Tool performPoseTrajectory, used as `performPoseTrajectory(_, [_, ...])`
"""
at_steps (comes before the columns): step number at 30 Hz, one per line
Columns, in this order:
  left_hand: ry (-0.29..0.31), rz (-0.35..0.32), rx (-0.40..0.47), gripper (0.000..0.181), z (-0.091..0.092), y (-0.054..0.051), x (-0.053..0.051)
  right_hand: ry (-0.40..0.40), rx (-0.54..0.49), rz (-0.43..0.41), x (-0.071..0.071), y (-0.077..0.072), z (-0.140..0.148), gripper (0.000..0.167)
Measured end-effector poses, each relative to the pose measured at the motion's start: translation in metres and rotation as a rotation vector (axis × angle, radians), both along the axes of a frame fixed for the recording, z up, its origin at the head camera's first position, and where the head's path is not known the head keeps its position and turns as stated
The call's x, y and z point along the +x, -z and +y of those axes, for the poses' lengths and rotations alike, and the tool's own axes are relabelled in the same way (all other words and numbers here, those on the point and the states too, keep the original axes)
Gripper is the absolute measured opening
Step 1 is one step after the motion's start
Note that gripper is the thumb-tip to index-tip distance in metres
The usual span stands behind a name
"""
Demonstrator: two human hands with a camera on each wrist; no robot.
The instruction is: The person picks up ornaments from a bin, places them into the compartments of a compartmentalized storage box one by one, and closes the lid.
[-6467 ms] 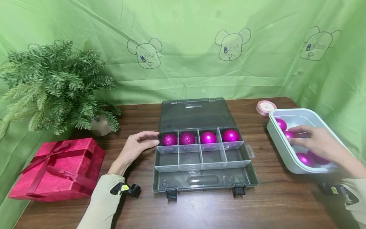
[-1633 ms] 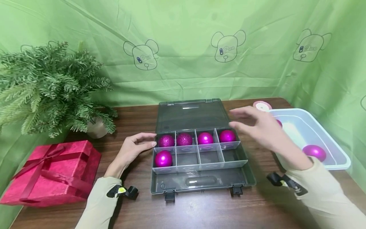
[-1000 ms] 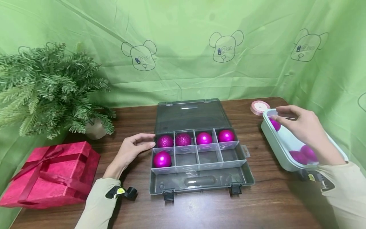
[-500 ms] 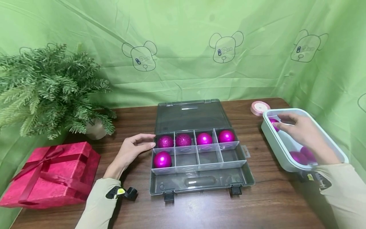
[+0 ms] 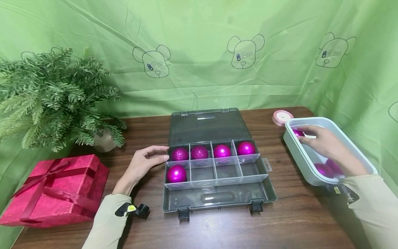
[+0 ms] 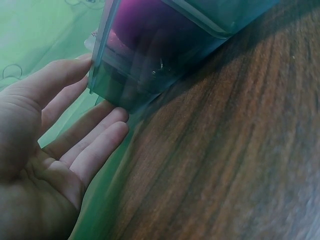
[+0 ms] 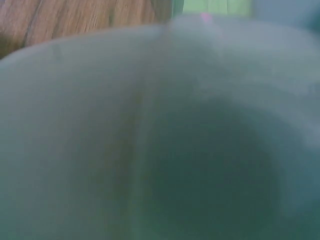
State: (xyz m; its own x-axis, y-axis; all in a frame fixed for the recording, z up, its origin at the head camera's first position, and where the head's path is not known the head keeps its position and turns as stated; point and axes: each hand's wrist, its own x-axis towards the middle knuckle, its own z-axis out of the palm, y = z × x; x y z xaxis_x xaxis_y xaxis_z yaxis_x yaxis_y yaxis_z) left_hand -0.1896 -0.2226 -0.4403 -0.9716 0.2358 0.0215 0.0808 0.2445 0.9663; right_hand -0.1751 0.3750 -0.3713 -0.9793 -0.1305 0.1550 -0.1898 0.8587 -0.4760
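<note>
In the head view, my left hand touches the left wall of an open grey divided plastic box with extended fingers. The left wrist view shows those fingertips against the box's corner. Magenta Christmas baubles fill the box's back row, two glittery and two smooth; a smooth bauble occupies the front-left compartment. My right hand is inside the pale blue bin, its thumb and fingers pinching a magenta bauble at the far left corner. Two more baubles lie near the bin's front. The bin's wall fills the right wrist view, blurred.
A pink ribbon roll lies behind the bin. At the left are a red gift box with a ribbon and a small artificial fir tree. Green cloth hangs behind the wooden table.
A smooth bauble now sits in the box's front-left compartment. My right hand returned from near the box to the bin, reached down inside and took hold of a bauble. My left hand stayed at the box.
</note>
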Motion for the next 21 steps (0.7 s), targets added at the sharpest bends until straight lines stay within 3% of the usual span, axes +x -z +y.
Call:
performPoseTrajectory(16, [-0.005,0.000,-0.007,0.040,0.0000,-0.0009,0.0007,0.036,0.008,-0.134,0.0000,-0.0023,0.0045,0.035])
performPoseTrajectory(21, [-0.005,-0.001,-0.015,0.041,0.0001,-0.0015,0.0005,0.045,0.021,-0.127,0.0017,-0.0050,0.0058,0.042])
